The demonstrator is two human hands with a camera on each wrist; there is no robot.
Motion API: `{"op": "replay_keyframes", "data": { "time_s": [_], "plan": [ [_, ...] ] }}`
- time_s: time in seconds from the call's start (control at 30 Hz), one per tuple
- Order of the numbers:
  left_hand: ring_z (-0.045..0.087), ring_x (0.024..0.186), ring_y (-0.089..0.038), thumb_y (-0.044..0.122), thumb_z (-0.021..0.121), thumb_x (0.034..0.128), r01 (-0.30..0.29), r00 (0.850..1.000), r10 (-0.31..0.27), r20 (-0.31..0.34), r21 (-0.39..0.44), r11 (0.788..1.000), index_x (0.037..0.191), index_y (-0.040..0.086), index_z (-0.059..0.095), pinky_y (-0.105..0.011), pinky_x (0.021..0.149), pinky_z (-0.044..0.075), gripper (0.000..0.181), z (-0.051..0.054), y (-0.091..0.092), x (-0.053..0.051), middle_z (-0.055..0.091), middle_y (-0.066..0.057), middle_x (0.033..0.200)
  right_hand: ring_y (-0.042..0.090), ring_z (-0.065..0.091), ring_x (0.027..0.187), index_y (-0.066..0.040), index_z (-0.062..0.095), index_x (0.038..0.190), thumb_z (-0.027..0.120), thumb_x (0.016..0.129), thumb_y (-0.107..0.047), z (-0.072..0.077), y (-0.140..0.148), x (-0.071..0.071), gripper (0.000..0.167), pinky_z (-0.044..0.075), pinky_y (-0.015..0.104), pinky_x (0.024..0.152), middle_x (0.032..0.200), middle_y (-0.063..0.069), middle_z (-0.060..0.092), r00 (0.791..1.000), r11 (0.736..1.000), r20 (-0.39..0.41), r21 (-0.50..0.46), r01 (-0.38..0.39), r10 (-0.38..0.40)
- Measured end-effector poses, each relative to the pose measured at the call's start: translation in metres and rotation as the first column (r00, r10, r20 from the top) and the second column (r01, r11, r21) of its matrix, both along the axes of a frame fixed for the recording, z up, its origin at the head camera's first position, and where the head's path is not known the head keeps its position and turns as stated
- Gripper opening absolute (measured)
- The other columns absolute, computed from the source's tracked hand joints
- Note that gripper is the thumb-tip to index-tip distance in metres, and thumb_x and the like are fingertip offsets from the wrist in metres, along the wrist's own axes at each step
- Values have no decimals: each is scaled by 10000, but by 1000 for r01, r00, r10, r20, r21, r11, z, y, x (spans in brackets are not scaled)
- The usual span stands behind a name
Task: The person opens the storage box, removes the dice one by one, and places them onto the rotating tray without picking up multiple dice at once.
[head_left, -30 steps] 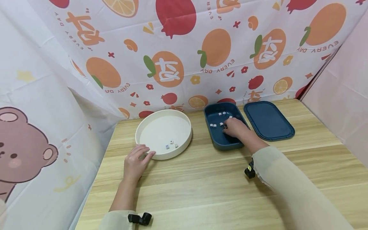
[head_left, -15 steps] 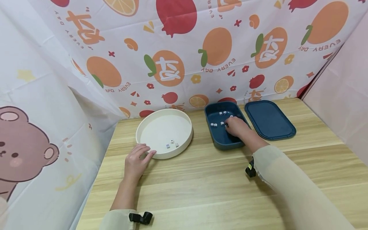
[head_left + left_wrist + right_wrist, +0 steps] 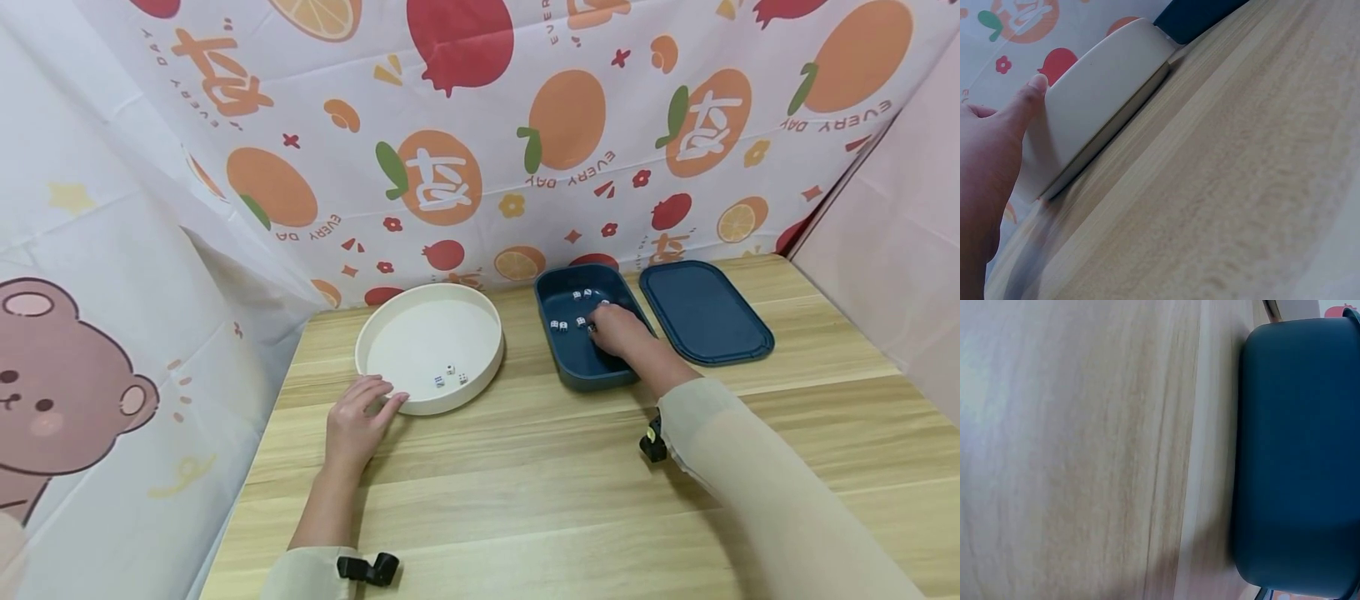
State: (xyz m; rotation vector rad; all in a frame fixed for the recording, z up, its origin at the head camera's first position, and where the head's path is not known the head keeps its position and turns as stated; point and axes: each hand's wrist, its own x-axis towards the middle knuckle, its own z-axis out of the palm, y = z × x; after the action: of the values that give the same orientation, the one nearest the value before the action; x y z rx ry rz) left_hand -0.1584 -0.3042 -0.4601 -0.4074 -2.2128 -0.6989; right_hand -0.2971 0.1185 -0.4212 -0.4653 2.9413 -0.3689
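Hardly anything has been moved since the earlier frames: only a slight drift of the head view is noticed, while the right hand (image 3: 618, 332) is kept down inside the blue box (image 3: 598, 382) and the left hand (image 3: 354, 421) is kept at the cream tray (image 3: 420, 337). By the right fingertips a small die (image 3: 592, 328) is partly shown; whether it is pinched or merely touched cannot be told, since the fingers are bunched over it and only the box's outer wall is caught by the right wrist view. Other loose dice (image 3: 581, 322) are scattered across the box floor, and a few tray dice (image 3: 451, 369) are gathered near the tray's near right edge. Each die is judged to be light, hard and not easily broken, but smooth enough to be slipped or rolled away, so it is best taken by two opposite flat faces, between thumb and forefinger. On the tray's rim the left thumb and fingers are rested lightly and spread apart. Round, shallow and straight-walled, the tray is probably made of stiff, matt plastic; the deeper box is rounded at its corners, and beside it a flat lid (image 3: 705, 312) with a raised border is laid on the pale, wood-grained table (image 3: 487, 500).
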Motion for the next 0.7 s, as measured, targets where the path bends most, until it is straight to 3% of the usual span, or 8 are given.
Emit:
{"op": "replay_keyframes", "data": {
  "time_s": [0.33,0.57,0.7],
  "plan": [
    [700,970,-317,131,901,674,-4,1000,4,-4,-8,1000,882,0,759,-414,980,527,284,-1,0,1,752,-155,941,310,606,1081,3,693,1149,586,968,-145,-2,-2,-1,257,534,486,979,1173,203,630,1000,1000,15,10,19,-20],
    [690,982,-317,153,888,694,-12,1000,12,25,-5,1000,888,6,760,-272,1052,486,275,-1,-1,0,751,-155,946,311,615,1055,13,692,1124,564,979,-147,-3,-2,-1,251,541,492,965,1173,214,634,1000,1000,-4,19,12,-12],
    [692,974,-325,143,893,682,-11,1000,11,17,-8,1000,885,5,759,-313,1049,496,279,-1,-1,0,750,-162,940,311,618,1045,12,698,1108,580,972,-148,-2,-2,-1,240,548,488,947,1143,206,637,1000,1000,-11,21,5,-4]
  ]
}}
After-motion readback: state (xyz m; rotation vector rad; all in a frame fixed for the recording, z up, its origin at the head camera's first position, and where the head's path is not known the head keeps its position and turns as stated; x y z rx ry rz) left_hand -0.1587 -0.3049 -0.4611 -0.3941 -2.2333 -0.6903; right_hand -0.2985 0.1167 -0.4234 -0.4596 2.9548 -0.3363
